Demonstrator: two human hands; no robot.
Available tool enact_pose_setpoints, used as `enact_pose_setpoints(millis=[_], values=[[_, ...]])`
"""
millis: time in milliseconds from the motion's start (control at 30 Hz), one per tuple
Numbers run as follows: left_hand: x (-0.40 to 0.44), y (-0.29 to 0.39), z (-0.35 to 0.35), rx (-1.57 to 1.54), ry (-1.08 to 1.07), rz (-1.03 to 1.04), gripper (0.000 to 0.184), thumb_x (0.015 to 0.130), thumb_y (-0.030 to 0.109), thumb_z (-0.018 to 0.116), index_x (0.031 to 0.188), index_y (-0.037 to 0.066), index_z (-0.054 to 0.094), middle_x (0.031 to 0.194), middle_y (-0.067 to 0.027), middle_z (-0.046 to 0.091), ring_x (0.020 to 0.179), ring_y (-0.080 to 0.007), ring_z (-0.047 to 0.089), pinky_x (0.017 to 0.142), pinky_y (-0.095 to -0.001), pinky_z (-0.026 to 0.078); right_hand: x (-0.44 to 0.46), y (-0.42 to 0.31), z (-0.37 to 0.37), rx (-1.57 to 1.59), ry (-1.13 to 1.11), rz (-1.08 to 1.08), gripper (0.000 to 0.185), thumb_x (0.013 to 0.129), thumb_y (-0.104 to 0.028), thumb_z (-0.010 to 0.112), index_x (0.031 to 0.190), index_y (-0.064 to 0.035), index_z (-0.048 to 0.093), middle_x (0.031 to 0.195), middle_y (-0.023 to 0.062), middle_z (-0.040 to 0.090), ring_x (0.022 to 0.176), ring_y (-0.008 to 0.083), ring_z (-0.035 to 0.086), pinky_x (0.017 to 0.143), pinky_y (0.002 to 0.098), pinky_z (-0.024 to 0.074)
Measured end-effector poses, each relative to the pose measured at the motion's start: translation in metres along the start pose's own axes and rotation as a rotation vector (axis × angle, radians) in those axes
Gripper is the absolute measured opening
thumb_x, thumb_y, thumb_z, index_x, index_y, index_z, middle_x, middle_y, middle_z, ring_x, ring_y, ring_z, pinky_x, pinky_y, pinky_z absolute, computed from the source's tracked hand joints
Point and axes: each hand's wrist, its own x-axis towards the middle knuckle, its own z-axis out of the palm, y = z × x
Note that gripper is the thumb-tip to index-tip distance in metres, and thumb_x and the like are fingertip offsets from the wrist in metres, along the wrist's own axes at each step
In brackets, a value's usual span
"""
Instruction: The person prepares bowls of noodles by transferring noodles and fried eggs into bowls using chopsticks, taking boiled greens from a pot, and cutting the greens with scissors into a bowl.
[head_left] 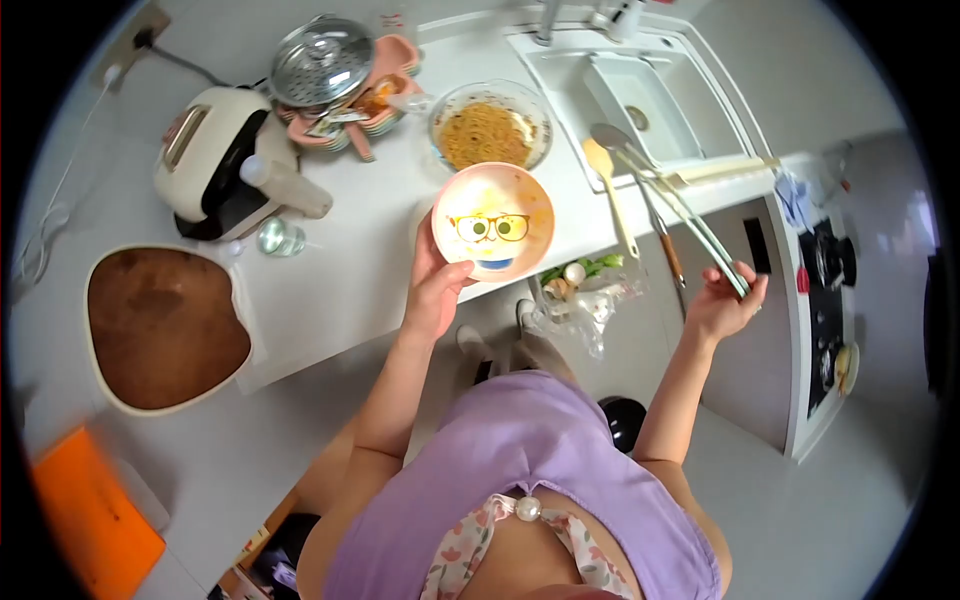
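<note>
My left hand (438, 292) grips the rim of a pink bowl (540, 225), thumb over the edge. Inside the bowl is a cartoon face with glasses, and little orange smears mark its wall. Just behind it on the counter stands a clear glass bowl (545, 140) of brown-yellow noodles (485, 135). Off to the right, my right hand (728, 305) is closed around a pair of long pale-green chopsticks (690, 215), their tips pointing toward the sink. Under them lie a wooden spoon (612, 190) and a wooden-handled metal utensil (667, 245).
A white sink (575, 85) is set into the counter at the back right. A toaster (225, 140), a glass-lidded pot (322, 60) and pink dishes (395, 60) occupy the left. Below the counter edge sits a plastic bag with food scraps (575, 290). A stove (822, 310) stands far right.
</note>
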Motion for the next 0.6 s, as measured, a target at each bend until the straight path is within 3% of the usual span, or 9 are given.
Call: enact_pose_setpoints(millis=[100, 167, 233, 400, 600], values=[[-0.003, -0.012, 0.017, -0.008, -0.033, -0.068, 0.072, 0.07, 0.007, 0.052, 0.134, 0.01, 0.019, 0.127, -0.0116, 0.035, 0.118, -0.0248, 0.039, 0.088, -0.0418, 0.045, -0.004, -0.031, -0.026, 0.089, 0.046, -0.085, 0.044, 0.091, -0.033, 0.03, 0.062, -0.0065, 0.051, 0.058, 0.0095, 0.046, 0.04, 0.0166, 0.04, 0.038, 0.0259, 0.0331], [-0.008, -0.027, 0.031, -0.006, -0.063, -0.124, 0.072, 0.073, 0.013, 0.049, 0.136, 0.007, 0.015, 0.133, -0.0148, 0.029, 0.123, -0.0293, 0.033, 0.094, -0.0475, 0.039, -0.004, -0.048, -0.049, 0.146, 0.031, -0.058, 0.044, 0.091, -0.032, 0.031, 0.06, -0.0069, 0.048, 0.056, 0.0087, 0.044, 0.039, 0.0149, 0.035, 0.037, 0.0253, 0.0295], [-0.013, -0.049, 0.049, -0.127, -0.077, -0.187, 0.072, 0.072, 0.008, 0.048, 0.136, 0.01, 0.016, 0.131, -0.0142, 0.032, 0.12, -0.0291, 0.038, 0.089, -0.0455, 0.044, -0.003, -0.059, -0.078, 0.157, 0.078, -0.046, 0.043, 0.091, -0.032, 0.03, 0.059, -0.0068, 0.045, 0.055, 0.0081, 0.043, 0.038, 0.0137, 0.033, 0.038, 0.0252, 0.0284], [-0.019, -0.121, 0.111, -0.181, -0.261, -0.408, 0.068, 0.071, 0.013, 0.049, 0.133, 0.004, 0.022, 0.13, -0.0145, 0.036, 0.118, -0.0278, 0.041, 0.093, -0.0417, 0.041, -0.007, -0.11, -0.167, 0.277, 0.354, 0.022, 0.036, 0.091, -0.031, 0.037, 0.065, -0.0086, 0.048, 0.055, 0.0054, 0.043, 0.039, 0.0132, 0.034, 0.038, 0.0248, 0.0298], [-0.042, -0.233, 0.251, -0.177, -0.464, -0.566, 0.07, 0.07, 0.019, 0.053, 0.132, 0.001, 0.025, 0.131, -0.0144, 0.037, 0.12, -0.0285, 0.039, 0.097, -0.0436, 0.035, 0.002, -0.206, -0.326, 0.405, 0.509, -0.065, 0.033, 0.09, -0.032, 0.039, 0.067, -0.0114, 0.05, 0.059, 0.001, 0.044, 0.039, 0.01, 0.033, 0.038, 0.0218, 0.0292]])
